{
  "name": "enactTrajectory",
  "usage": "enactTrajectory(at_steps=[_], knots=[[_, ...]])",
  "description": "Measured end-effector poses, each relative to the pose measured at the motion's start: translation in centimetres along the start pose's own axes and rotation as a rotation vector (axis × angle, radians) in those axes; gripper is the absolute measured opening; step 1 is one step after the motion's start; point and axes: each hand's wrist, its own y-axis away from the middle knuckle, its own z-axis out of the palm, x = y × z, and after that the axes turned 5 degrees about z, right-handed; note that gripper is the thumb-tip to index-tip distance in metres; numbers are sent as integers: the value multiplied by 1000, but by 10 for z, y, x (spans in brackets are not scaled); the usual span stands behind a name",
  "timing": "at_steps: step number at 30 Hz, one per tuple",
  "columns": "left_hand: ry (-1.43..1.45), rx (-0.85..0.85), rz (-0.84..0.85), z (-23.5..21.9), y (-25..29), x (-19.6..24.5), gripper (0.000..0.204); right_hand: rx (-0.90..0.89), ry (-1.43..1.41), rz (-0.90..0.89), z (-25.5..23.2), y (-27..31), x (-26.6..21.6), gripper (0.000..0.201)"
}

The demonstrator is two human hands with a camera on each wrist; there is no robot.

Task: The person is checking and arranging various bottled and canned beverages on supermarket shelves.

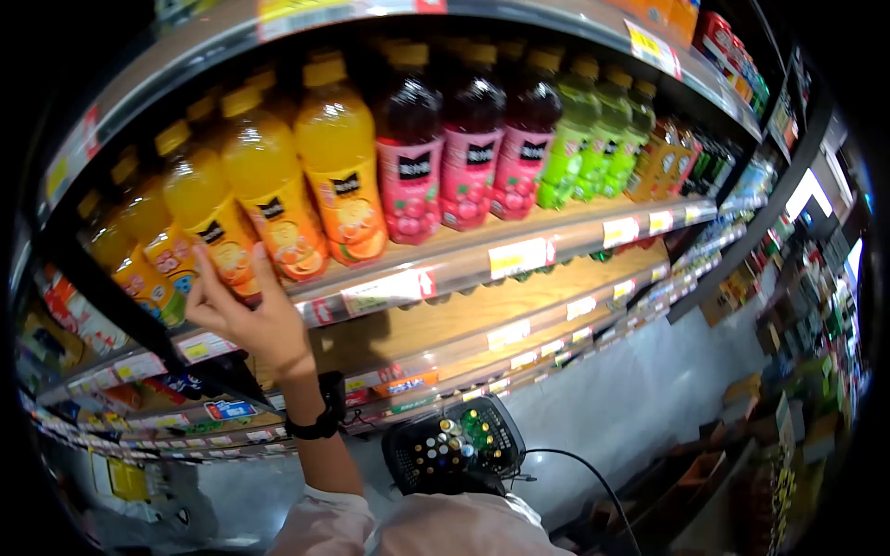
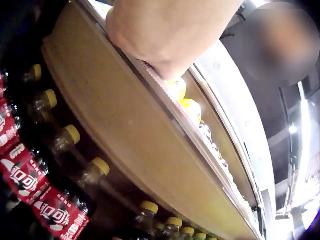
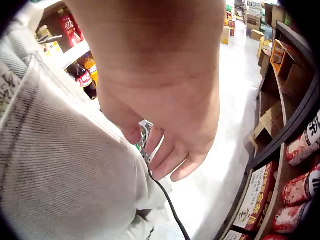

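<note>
Orange juice bottle (image 1: 222,218) against left grip (image 1: 243,315)

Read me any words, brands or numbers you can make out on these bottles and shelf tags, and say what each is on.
Orange juice bottles: dark logo patch, letters too blurred to read.
Red juice bottles: same dark logo, unreadable.
Green bottles: label unreadable.
Shelf price tags: print too small.
Red cola labels: white non-Latin script, too blurred to read.
Red packets: white print, unreadable.
Left hand touches an orange bottle.
</note>
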Motion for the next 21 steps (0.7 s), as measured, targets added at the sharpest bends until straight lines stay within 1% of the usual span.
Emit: enactTrajectory(at_steps=[2,5,8,11,13,14,15,17,18,19,21], knots=[[45,19,-29,1,-1,4,65,14,-12,20,-2,17,5,29],[31,-2,-57,0,-1,5,65,25,-29,52,-2,39,16,29],[-5,-14,-44,-1,-1,5,63,28,-36,71,-1,56,29,30],[-34,-10,-43,0,0,4,62,18,-29,63,-2,69,44,30],[27,0,-47,0,1,5,62,-1,-10,48,-5,75,55,30],[3,-3,-21,0,2,1,62,-15,2,29,-6,77,60,30],[-5,1,-24,1,3,-3,62,-30,15,6,-8,78,65,30],[20,27,77,1,7,-8,59,-64,61,-71,-16,78,76,30],[31,12,50,-1,10,-7,54,-75,96,-141,-23,78,79,31],[65,9,41,-3,14,-4,52,-78,142,-243,-33,78,83,31],[-48,-51,86,-14,22,-2,50,-44,237,-475,-58,62,79,31]])
